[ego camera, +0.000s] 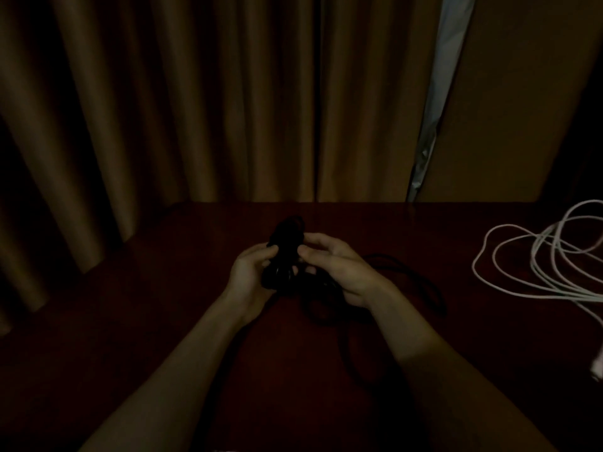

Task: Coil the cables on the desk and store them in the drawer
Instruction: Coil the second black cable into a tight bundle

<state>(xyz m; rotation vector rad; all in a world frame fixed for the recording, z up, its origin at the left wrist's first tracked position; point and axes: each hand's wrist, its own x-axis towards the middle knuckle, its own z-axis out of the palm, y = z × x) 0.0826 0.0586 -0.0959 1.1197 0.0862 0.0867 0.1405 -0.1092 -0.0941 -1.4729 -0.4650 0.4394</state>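
Where the black cable (284, 252) sits: bundled over the bench (156, 288), tail trailing loose.
Left hand (249, 278) grip: fingers curled round the bundle.
Right hand (339, 269) grip: pinching its loops.
Risk: loops likely spring apart if either grip slackens.

Heavy tan pleated fabric curtains (195, 93) hang in dim light from nine to twelve o'clock. At one o'clock a narrow pale grey-white sheer strip (447, 76) shows beside them, touching a flat tan panel (522, 93) at two o'clock.
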